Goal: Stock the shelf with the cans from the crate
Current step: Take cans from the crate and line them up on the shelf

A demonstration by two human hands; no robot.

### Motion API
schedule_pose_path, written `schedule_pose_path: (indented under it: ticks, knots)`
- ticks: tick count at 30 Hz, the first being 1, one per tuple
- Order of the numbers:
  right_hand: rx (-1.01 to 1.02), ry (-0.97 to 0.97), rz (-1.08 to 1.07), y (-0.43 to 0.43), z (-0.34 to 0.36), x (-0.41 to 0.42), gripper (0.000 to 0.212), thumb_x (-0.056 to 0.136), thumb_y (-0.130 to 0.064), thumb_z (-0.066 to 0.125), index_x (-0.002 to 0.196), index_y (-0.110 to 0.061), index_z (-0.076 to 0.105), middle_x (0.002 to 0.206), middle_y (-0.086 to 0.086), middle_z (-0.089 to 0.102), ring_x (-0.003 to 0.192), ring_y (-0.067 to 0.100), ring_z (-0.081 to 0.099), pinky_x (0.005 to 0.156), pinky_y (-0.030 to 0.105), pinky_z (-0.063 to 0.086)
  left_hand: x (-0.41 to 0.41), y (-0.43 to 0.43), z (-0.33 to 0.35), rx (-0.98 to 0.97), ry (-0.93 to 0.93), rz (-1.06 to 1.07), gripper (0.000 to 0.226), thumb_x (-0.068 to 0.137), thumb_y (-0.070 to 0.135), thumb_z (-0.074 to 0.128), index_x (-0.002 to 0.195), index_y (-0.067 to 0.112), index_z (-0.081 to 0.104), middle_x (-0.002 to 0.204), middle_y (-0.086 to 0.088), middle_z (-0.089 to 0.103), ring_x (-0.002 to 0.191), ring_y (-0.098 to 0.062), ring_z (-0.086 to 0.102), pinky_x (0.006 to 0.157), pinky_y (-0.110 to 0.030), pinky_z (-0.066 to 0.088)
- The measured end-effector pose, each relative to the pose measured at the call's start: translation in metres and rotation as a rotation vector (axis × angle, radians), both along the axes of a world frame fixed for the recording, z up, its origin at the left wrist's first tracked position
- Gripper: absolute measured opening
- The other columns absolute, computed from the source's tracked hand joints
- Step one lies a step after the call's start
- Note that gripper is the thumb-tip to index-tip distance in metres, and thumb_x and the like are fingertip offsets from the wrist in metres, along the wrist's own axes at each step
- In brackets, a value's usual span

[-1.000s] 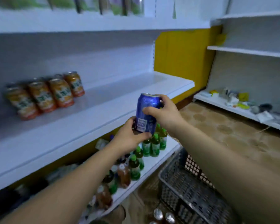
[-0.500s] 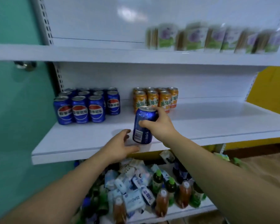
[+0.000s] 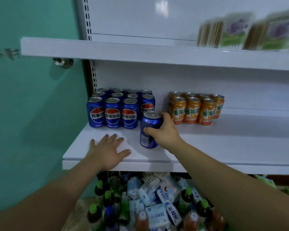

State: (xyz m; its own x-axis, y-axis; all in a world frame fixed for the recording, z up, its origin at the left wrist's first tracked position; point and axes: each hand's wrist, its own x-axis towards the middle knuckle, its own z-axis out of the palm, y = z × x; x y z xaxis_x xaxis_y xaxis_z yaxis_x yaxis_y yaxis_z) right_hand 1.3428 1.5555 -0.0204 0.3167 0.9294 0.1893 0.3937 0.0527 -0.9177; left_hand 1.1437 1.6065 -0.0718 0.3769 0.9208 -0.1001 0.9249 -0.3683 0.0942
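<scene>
My right hand [image 3: 163,132] grips a blue cola can [image 3: 148,130] that stands upright on the white middle shelf [image 3: 223,147], just in front of the right end of a block of several matching blue cans [image 3: 113,112]. My left hand [image 3: 107,150] lies flat with fingers spread on the shelf's front left part, apart from the can. Several orange cans [image 3: 197,110] stand in rows to the right of the blue block. The crate is out of view.
A white upper shelf [image 3: 140,54] overhangs the cans and carries blurred green-and-purple packs [image 3: 240,30] at the right. Below, a lower shelf holds bottles [image 3: 107,199] and white packets [image 3: 157,214]. A teal wall [image 3: 32,114] closes the left side.
The view swung left to the shelf's left end. My right hand carried the blue can forward and down onto the shelf. My left hand left the can and came to rest flat on the shelf.
</scene>
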Motion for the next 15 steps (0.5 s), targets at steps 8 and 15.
schedule_pose_path:
  ticks: [8,15]
  knots:
    - [0.066,0.139,-0.037,0.037,-0.001,0.01,0.083,0.08,-0.01,0.073,0.146,-0.026,0.027,0.15,0.003,0.035,0.135,0.022,0.038,0.106,0.042,0.039,0.001,0.003,-0.005,0.041,-0.005,0.016,0.074,0.088,0.074,0.019,0.152,0.04,0.008,0.161,0.012,-0.002,0.148,-0.013,-0.003,0.118,-0.052,-0.001]
    - [0.03,-0.068,0.068,0.034,0.012,0.015,0.065,0.084,-0.021,0.073,0.14,-0.02,0.04,0.123,-0.005,0.048,0.108,0.01,0.046,0.089,0.027,0.046,0.0,0.003,-0.005,0.031,-0.001,0.021,0.074,0.087,0.074,0.019,0.152,0.04,0.007,0.161,0.012,-0.002,0.148,-0.013,-0.003,0.118,-0.053,-0.001]
